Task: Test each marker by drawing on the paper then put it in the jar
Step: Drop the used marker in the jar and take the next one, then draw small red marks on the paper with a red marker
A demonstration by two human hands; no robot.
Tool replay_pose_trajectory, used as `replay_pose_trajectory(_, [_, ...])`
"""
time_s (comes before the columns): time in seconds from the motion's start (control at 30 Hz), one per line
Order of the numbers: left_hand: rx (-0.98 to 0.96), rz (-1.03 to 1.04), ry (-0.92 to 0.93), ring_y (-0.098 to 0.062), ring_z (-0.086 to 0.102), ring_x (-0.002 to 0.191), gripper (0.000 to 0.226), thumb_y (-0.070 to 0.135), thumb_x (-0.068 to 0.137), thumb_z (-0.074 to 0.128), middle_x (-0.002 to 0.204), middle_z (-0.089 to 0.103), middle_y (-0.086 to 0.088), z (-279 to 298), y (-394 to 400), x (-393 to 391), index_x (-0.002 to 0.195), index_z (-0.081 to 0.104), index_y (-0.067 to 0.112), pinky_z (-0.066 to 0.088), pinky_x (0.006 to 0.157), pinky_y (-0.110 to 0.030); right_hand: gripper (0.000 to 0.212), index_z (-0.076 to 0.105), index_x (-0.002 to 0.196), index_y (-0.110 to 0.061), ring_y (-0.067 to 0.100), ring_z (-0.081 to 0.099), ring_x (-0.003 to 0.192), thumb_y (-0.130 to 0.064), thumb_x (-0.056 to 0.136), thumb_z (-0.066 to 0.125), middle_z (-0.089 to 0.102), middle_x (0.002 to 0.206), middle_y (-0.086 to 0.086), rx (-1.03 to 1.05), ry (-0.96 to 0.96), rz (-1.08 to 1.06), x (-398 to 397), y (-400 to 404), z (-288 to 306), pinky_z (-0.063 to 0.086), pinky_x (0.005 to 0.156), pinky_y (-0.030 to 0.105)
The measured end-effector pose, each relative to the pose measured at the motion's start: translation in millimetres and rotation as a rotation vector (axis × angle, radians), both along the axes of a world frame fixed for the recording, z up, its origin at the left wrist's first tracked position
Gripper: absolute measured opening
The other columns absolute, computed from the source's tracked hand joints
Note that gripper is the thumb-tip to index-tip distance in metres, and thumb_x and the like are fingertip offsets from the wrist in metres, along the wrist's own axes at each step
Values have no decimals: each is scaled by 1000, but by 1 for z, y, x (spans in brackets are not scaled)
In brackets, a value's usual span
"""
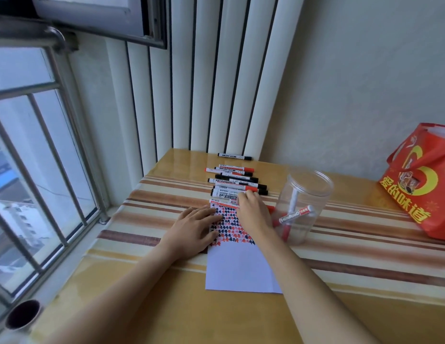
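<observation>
Markers [237,184] lie in a row just beyond your right hand [253,212], long axes running left to right across your reach. Your right fingertips curl onto the nearest marker [225,201] at the paper's [241,269] far edge; whether they grip it, you cannot tell. Your left hand [194,225] lies flat and open on the paper, farther from the row. The jar [302,207] stands just right of those fingers on the striped table [365,244], by a window [30,170] and wall.

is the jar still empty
No, the clear jar already holds at least two red-capped markers, one lying across the bottom and another leaning upright.
</observation>
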State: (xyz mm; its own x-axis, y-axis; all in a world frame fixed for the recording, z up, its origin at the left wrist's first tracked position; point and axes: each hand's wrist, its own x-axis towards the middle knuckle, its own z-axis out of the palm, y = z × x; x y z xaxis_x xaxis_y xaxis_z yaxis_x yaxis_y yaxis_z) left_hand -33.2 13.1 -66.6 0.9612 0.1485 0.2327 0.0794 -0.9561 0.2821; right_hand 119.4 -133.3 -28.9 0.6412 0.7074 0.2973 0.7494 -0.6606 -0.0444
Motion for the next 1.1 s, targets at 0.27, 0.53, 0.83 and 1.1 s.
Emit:
replay_pose_trajectory(0.27, [54, 21, -180, -9, 21, 151, 50, 56, 97, 37, 155, 42, 8, 2, -4, -5, 140, 53, 38, 10, 123, -45, 12, 53, 95, -5, 25, 56, 76, -1, 92, 64, 57, 92, 8, 575, 115, 97, -38, -24, -2, 47, 63, 35])
replay_pose_trajectory(0.53, [4, -122, -321, -13, 57, 119, 46, 53, 98, 45, 121, 66, 6, 14, -10, -11, 127, 63, 22, 36, 103, -37, 16, 65, 101, -18, 23, 72, 70, -2, 98, 65, 74, 82, 5, 1049, 981, 180, -74, -26, -11, 59, 66, 39])
replay_pose_trajectory(0.83, [-6, -136, -307, -19, 55, 95, 22, 31, 105, 41, 107, 62, 7, 14, -6, -11, 111, 57, 17, 39, 80, -36, 17, 60, 95, -13, 18, 62, 61, -6, 94, 75, 65, 76, 4, 1257, 1022, 126, -58, -51, -5, 53, 61, 26])
replay_pose_trajectory(1.1, [48, -156, -225, -16, 46, 82, 36, 43, 108, 26, 89, 54, 10, 17, -11, -10, 97, 52, 21, 39, 78, -37, 21, 67, 111, -16, 21, 59, 100, -34, 100, 61, 63, 103, -1, 273, 20, 351, -56, -55, 4, 49, 85, 35])
